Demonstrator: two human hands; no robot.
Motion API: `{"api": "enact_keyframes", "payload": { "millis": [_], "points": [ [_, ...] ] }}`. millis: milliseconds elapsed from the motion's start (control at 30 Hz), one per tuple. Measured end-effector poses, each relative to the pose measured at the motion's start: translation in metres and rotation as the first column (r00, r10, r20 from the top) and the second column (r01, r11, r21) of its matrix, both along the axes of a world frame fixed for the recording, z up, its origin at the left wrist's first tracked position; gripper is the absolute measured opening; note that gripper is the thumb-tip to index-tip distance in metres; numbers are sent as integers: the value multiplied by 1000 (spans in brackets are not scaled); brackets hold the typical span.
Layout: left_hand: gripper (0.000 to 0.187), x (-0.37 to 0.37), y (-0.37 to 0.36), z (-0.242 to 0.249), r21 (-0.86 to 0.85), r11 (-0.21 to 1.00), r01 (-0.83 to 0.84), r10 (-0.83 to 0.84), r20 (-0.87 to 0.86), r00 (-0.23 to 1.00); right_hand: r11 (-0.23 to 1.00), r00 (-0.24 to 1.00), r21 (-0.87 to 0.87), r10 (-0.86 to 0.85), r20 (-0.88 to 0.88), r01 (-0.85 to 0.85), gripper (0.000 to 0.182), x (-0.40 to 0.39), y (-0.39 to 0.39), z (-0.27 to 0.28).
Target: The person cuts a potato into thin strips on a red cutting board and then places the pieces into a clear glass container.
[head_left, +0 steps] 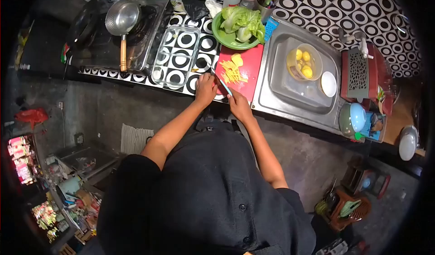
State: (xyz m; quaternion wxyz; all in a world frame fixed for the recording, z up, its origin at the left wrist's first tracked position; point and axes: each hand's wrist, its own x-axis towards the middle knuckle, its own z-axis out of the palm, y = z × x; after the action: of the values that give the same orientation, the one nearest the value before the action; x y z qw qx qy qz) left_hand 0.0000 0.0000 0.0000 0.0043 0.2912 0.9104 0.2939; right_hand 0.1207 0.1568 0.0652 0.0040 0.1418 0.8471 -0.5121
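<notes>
My right hand is closed around the light blue handle of a knife, whose blade points up and to the left along the left side of a red cutting board. Beside the blade, my left hand rests at the board's left edge with its fingers bent together; what they hold, if anything, is hidden. Thin yellow strips lie piled on the board, with a larger yellow piece above them.
Behind the board stands a green bowl of lettuce. A glass dish sits to the left, near a stove with a saucepan. In the sink at right are a container of yellow pieces and a white bowl.
</notes>
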Motion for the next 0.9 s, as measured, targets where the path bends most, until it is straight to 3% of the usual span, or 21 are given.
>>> {"api": "enact_keyframes", "payload": {
  "millis": [267, 467, 600, 900],
  "points": [
    [38, -9, -2, 2, 10, 996, 87, -87, 17, 996, 992, 993, 65, -108, -40, 111, 37, 14, -31, -9],
    [37, -13, 0, 0, 12, 994, 108, -108, -24, 994, 970, 963, 44, -244, 111, 240, 40, 30, -50, -4],
    [39, -17, -2, -5, 90, 987, 136, -138, 20, 990, 949, 950, 74, -310, 40, 307, 41, 44, -55, -7],
    [35, -16, -2, -5, 56, 991, 120, -121, 21, 992, 978, 980, 118, -184, 76, 175, 40, 55, -24, -4]
  ]
}}
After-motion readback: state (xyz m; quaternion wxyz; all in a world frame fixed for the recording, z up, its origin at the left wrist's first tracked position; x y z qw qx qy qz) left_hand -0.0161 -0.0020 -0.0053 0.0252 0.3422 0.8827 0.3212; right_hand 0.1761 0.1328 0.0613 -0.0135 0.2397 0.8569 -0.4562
